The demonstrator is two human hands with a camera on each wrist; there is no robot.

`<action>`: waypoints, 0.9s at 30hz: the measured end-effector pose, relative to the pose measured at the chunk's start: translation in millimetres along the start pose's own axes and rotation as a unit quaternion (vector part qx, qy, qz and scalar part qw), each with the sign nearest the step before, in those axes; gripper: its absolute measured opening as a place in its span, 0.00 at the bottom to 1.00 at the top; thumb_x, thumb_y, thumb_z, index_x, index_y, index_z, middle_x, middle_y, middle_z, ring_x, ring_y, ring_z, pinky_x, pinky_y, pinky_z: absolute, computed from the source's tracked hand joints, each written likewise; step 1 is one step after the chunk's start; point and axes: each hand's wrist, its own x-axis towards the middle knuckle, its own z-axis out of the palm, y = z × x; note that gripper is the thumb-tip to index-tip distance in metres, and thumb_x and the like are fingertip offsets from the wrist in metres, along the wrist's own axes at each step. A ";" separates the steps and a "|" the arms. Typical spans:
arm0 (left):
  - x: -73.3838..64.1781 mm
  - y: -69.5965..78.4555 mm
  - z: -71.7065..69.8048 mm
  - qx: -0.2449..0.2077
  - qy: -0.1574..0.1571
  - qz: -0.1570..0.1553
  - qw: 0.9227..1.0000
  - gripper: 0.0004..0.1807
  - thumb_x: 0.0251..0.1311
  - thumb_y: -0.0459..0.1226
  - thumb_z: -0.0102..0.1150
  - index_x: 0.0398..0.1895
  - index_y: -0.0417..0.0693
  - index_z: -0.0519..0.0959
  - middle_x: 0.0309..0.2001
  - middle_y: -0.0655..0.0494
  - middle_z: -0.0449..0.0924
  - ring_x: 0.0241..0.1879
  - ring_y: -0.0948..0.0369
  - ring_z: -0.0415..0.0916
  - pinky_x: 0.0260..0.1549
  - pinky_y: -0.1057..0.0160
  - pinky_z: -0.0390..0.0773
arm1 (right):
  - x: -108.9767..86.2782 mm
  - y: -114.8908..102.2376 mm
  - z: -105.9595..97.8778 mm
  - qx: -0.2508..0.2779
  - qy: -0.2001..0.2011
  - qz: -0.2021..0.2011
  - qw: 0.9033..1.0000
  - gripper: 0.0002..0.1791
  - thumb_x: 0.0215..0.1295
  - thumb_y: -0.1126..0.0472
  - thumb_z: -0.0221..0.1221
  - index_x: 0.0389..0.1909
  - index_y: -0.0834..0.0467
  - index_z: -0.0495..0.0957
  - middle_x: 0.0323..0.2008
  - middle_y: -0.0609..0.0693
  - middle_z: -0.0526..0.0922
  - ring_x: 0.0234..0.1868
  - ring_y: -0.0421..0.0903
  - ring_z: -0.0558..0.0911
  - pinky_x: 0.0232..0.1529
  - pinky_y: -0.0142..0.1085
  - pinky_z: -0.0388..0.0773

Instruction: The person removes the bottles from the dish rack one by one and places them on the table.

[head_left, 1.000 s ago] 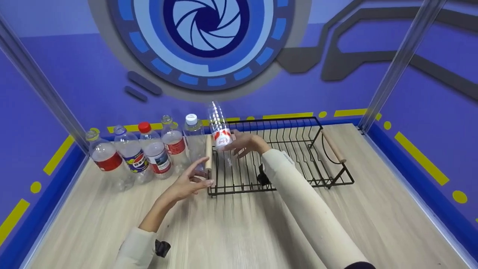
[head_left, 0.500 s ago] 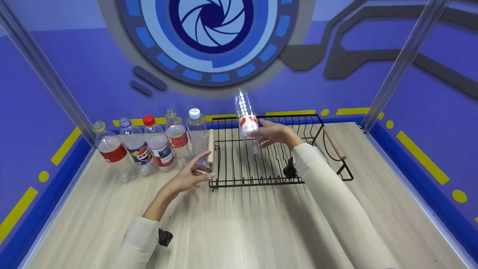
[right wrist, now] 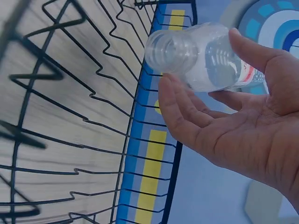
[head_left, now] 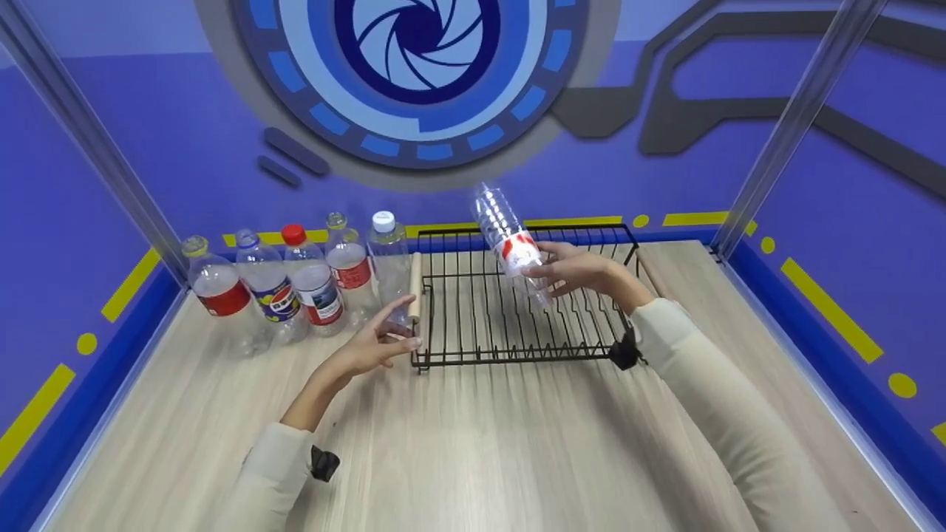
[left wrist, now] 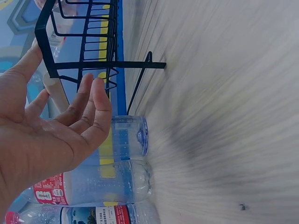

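My right hand (head_left: 580,270) holds a clear plastic bottle (head_left: 505,225) with a red and white label, above the black wire dish rack (head_left: 510,360). The bottle is upside down and tilted, its base toward the upper left. In the right wrist view, its uncapped neck (right wrist: 170,51) points down toward the rack wires, with thumb and fingers around the body. My left hand (head_left: 369,347) is at the rack's left end, its fingers loosely spread beside the wooden handle (head_left: 416,287). In the left wrist view, the thumb (left wrist: 30,63) lies against the rack frame (left wrist: 43,44).
Several bottles stand upright in a row left of the rack, including a red-capped bottle (head_left: 314,284) and a white-capped bottle (head_left: 389,255). Behind the rack rises a blue and purple patterned wall (head_left: 414,192). The pale wooden tabletop (head_left: 473,458) extends in front.
My right hand has carried the bottle to the right, from the rack's left end to over its middle, and the bottle now leans more to the left. My left hand stays at the rack's left end.
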 end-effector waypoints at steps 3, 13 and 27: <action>0.0 0.0 0.6 0.001 0.001 0.000 1.000 0.45 0.69 0.43 0.64 0.82 0.58 0.50 0.59 0.35 0.76 0.51 0.47 0.78 0.36 0.62 0.77 | -8.1 6.9 -1.8 0.019 -0.002 -0.016 1.000 0.44 0.75 0.58 0.58 0.83 0.54 0.44 0.68 0.67 0.69 0.57 0.55 0.82 0.56 0.45 0.83; 0.6 -0.9 2.2 0.002 -0.002 -0.008 1.000 0.46 0.69 0.45 0.64 0.83 0.60 0.49 0.60 0.36 0.76 0.51 0.52 0.78 0.39 0.60 0.79 | -32.9 25.8 -2.2 0.033 -0.015 -0.049 0.998 0.47 0.67 0.56 0.66 0.82 0.50 0.51 0.62 0.60 0.74 0.51 0.49 0.82 0.50 0.39 0.84; -4.1 1.1 2.5 -0.005 -0.002 -0.014 1.000 0.45 0.70 0.47 0.63 0.83 0.64 0.48 0.61 0.37 0.74 0.56 0.45 0.76 0.42 0.58 0.80 | -54.9 33.6 6.0 -0.017 -0.048 -0.069 0.996 0.46 0.66 0.58 0.68 0.80 0.49 0.56 0.60 0.60 0.76 0.51 0.52 0.82 0.51 0.40 0.83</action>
